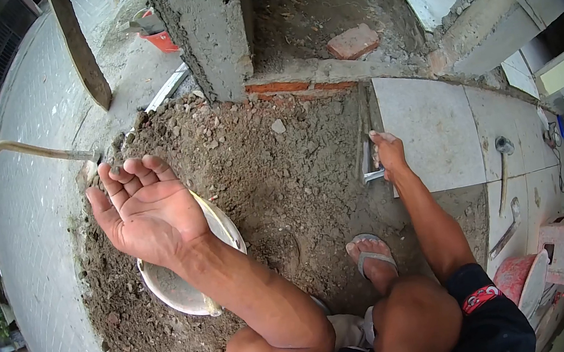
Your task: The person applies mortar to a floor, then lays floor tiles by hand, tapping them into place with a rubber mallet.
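My left hand (151, 211) is raised palm up with its fingers stretched out, holding nothing. Below it, partly hidden by the forearm, a white bucket (169, 290) sits on the soil. My right hand (391, 153) is closed around a trowel (366, 159), mostly covered by the fingers, with its metal showing on the left side. The trowel is over smoothed grey mortar (355, 134) beside the left edge of a large white floor tile (428, 121). Rough soil and crumbled mortar (268, 178) spread between my two hands.
A rubber-headed mallet (503, 147) and another hand tool (507, 232) lie on the tiles at right, near a pink-stained bucket (524, 279). A concrete column (207, 36) and a brick (353, 42) are ahead. A wood-handled tool (43, 149) lies at left.
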### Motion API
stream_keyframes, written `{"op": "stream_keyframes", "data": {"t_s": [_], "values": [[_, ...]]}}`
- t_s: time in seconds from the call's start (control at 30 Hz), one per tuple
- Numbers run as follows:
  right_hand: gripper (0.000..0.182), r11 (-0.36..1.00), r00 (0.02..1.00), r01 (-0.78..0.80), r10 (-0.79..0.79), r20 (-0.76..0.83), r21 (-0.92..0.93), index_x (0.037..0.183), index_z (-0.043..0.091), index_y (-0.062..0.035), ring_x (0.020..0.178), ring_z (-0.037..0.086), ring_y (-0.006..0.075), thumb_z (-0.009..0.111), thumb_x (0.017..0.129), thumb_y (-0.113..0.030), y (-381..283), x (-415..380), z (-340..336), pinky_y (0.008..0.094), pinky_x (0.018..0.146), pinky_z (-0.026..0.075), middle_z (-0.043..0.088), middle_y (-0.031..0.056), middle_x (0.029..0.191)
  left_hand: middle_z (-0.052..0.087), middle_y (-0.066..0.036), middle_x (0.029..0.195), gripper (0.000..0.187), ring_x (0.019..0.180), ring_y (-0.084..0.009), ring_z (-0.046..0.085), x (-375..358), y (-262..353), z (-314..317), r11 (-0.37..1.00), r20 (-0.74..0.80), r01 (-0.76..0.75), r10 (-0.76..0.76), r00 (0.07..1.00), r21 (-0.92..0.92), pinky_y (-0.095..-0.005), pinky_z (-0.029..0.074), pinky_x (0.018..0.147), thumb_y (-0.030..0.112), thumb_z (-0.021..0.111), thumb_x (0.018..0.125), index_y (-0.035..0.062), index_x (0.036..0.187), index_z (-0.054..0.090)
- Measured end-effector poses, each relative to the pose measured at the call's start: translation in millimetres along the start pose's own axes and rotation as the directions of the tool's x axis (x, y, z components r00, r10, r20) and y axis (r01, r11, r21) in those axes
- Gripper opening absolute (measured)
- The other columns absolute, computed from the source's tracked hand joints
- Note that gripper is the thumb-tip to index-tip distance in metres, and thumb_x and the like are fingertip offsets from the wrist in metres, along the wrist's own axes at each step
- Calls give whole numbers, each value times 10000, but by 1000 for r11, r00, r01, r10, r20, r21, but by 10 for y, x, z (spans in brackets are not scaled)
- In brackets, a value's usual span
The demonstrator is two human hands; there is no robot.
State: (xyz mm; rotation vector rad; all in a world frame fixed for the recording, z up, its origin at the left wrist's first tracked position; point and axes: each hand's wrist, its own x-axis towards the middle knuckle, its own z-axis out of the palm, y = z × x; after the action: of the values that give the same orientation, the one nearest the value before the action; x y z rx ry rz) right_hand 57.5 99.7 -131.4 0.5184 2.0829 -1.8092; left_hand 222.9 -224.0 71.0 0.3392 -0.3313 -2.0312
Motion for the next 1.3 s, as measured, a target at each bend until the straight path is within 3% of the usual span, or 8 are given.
{"op": "stream_keyframes", "data": {"t_s": [0.43, 0.87, 0.97, 1.03, 1.17, 1.2, 1.27, 1.3], "values": [[238, 997, 997, 72, -72, 17, -10, 1062, 689, -11, 479, 465, 101, 692, 998, -241, -17, -107, 61, 303, 404, 386, 531, -12, 645, 598, -97, 994, 348, 926, -232, 590, 19, -58, -69, 988, 71, 132, -126, 989, -80, -412, 520, 887, 291, 646, 1000, -10, 1168, 608], [308, 998, 980, -22, 10, -200, -58, 1090, 681, 1, 476, 483, 140, 703, 994, -291, 120, 113, -78, 357, 417, 398, 552, 24, 630, 598, -114, 994, 342, 953, -239, 586, 165, -84, -191, 983, 82, 166, -160, 984, -72, -409, 508, 907, 254, 655, 997, -24, 1188, 594], [328, 984, 989, 146, -147, -3, -104, 1105, 684, -4, 489, 505, 149, 697, 994, -313, 141, -19, -134, 362, 456, 423, 571, 36, 644, 607, -122, 1001, 340, 967, -263, 601, 232, -80, -298, 967, 143, 237, -222, 964, -91, -442, 515, 900, 227, 647, 994, -46, 1189, 590], [339, 997, 988, -27, 15, -153, -76, 1137, 681, -14, 502, 515, 148, 684, 999, -323, 241, 182, -222, 362, 492, 435, 580, 36, 646, 604, -122, 1007, 345, 967, -266, 598, 229, -104, -271, 974, 98, 209, -201, 975, -84, -444, 513, 901, 223, 648, 991, -48, 1196, 588], [329, 890, 917, 361, -394, -70, -277, 1076, 696, -18, 500, 539, 176, 680, 1004, -339, 400, 28, -17, 389, 479, 438, 619, 66, 677, 608, -128, 1002, 353, 947, -243, 595, 150, -162, -179, 979, 73, 199, -195, 978, -44, -406, 509, 899, 261, 651, 1006, -35, 1189, 595], [329, 890, 917, 361, -393, -67, -277, 1076, 696, -18, 500, 539, 176, 680, 1004, -339, 380, 78, -70, 389, 479, 438, 619, 66, 677, 608, -128, 1002, 353, 947, -243, 595, 157, -166, -196, 979, 72, 197, -193, 978, -44, -406, 509, 899, 261, 651, 1006, -35, 1189, 595], [333, 996, 985, 8, -23, -169, -89, 1054, 707, -28, 503, 558, 192, 686, 999, -356, 300, 149, -214, 402, 478, 444, 637, 82, 697, 603, -127, 997, 357, 949, -242, 595, 168, -154, -209, 977, 94, 210, -206, 974, -39, -404, 510, 901, 263, 655, 1006, -37, 1189, 593], [330, 986, 979, 28, -60, -194, -164, 1068, 701, -29, 496, 548, 183, 684, 1001, -351, 256, 161, -171, 404, 476, 443, 619, 71, 674, 603, -127, 997, 357, 949, -242, 595, 180, -166, -182, 977, 105, 208, -202, 974, -52, -404, 510, 901, 263, 655, 1006, -37, 1189, 593]]}}
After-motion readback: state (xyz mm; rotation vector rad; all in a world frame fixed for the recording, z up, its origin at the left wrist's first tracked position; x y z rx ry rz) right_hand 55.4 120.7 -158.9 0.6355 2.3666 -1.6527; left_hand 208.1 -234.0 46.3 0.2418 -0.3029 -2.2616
